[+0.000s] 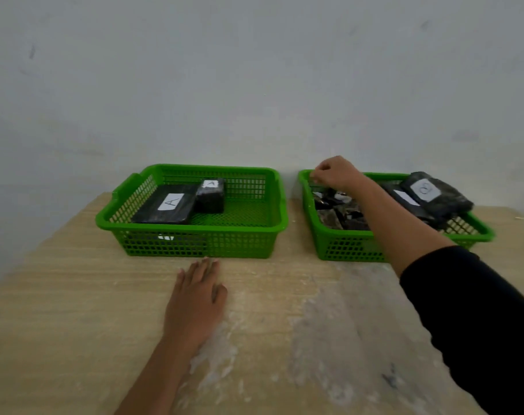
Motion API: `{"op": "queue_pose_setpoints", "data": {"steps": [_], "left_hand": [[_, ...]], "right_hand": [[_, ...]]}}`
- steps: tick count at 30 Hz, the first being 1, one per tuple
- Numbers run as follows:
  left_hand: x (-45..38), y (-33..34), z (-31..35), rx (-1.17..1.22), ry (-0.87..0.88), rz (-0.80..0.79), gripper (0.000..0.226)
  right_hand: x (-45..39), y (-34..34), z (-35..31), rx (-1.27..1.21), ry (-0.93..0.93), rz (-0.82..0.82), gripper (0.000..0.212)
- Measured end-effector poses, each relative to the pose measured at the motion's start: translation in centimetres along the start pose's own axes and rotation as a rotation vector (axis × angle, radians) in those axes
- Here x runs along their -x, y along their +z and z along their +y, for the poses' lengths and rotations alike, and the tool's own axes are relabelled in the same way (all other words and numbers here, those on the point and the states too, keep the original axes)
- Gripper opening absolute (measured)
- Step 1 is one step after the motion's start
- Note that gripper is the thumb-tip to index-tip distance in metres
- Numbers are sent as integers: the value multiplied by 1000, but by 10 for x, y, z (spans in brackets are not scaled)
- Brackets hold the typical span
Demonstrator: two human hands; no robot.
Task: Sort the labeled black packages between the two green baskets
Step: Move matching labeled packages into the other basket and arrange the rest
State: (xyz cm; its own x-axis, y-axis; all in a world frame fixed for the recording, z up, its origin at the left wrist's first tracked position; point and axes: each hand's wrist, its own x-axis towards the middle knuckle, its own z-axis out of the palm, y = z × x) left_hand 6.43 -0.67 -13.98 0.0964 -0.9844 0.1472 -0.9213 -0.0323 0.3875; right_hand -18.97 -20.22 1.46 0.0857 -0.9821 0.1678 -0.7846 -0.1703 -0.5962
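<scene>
While we are looking down, the wooden table [75, 310] is filling most of our view, its pale top scuffed white toward our near right. We are taking the left basket [195, 244] as our landmark; it is sitting on the table's far half, close to the grey wall [254, 70]. To the right of it, apart by a narrow strip of tabletop, the right basket [344, 250] is resting at a slight angle.

Our right arm, in a black sleeve [479, 319], is reaching across the right basket, and our right hand [335, 173] is hovering over that basket's far left corner, the corner closest to the landmark. Its fingers are curled together as if pinching, but we cannot tell whether anything is caught between them. Our left hand [199, 298] is lying flat on the table just in front of the left basket, fingers stretched out and close together, gripping nothing.

Inside the left basket, a large flat package marked A [165, 205] is lying at its left side, and a smaller A package [210, 194] is lying just right of it, touching. In the right basket, a package with a round letter [437, 196] is leaning on the far right rim over more black packages [338, 214].
</scene>
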Motion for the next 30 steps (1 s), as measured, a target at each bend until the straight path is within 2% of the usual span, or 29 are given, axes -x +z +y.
{"op": "queue_pose_setpoints", "data": {"steps": [1, 3, 5, 7, 9, 13, 16, 18, 20, 23, 24, 25, 27, 30], "left_hand": [[1, 0, 1, 3, -2, -3, 55], [2, -1, 1, 6, -6, 0, 54], [3, -3, 2, 8, -4, 6, 54], [4, -4, 4, 16, -4, 14, 54], [6, -5, 4, 29, -4, 12, 54], [7, -6, 3, 51, -1, 12, 54], [6, -5, 2, 56, -2, 12, 54], [6, -4, 2, 56, -4, 11, 54], [6, -4, 2, 52, -2, 14, 53], [6, -4, 2, 47, 0, 10, 53], [6, -5, 2, 49, -1, 9, 53], [6, -5, 2, 51, -2, 11, 53], [7, -5, 2, 54, 1, 18, 53], [7, -4, 1, 55, 6, 20, 52]], "right_hand": [[7, -5, 15, 113, 31, -42, 30], [21, -2, 38, 283, 57, -226, 35], [33, 7, 51, 359, 50, -362, 46], [36, 13, 53, 408, 12, -327, 48], [35, 11, 50, 395, -18, -280, 40], [44, -8, 39, 51, -51, -254, 15], [57, -16, 35, 22, -108, -323, 5], [62, -16, 37, 72, -121, -342, 7], [63, -18, 42, 55, -120, -276, 16], [66, -21, 46, -2, -27, -345, 62], [67, -21, 46, -17, -6, -373, 72], [68, -21, 47, -14, -8, -386, 73], [69, -22, 47, 50, -63, -358, 63], [76, -28, 43, -1, -161, -150, 54]]}}
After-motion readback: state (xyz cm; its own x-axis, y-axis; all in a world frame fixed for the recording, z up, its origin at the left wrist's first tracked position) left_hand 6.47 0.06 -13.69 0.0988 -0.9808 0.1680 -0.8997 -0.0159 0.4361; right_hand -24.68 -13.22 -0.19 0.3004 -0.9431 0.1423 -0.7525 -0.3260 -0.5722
